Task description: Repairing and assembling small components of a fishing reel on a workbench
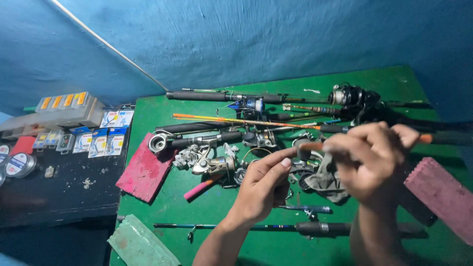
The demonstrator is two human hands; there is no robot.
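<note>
An orange-tipped rod [315, 146] is pinched by the left hand [263, 187] and gripped by the right hand [367, 165], fingers closed; a grey tackle box [64, 111] holding orange compartments is seen beyond the tabletop's [162, 207] left edge.

Tackle repair bench: rods [246, 121], reels [212, 162].

Two bare hands meet above a green table [276, 251] strewn with fishing rods and reels. The left hand [263, 184] pinches the dark tip of a rod section [308, 146], while the right hand [367, 160] is wrapped around its orange shaft. Beneath them lie a grey cloth [325, 180], a silver spinning reel [213, 163] and a pink foam block [145, 170]; packets of hooks [101, 140] sit on a black surface [59, 197] at left.
</note>
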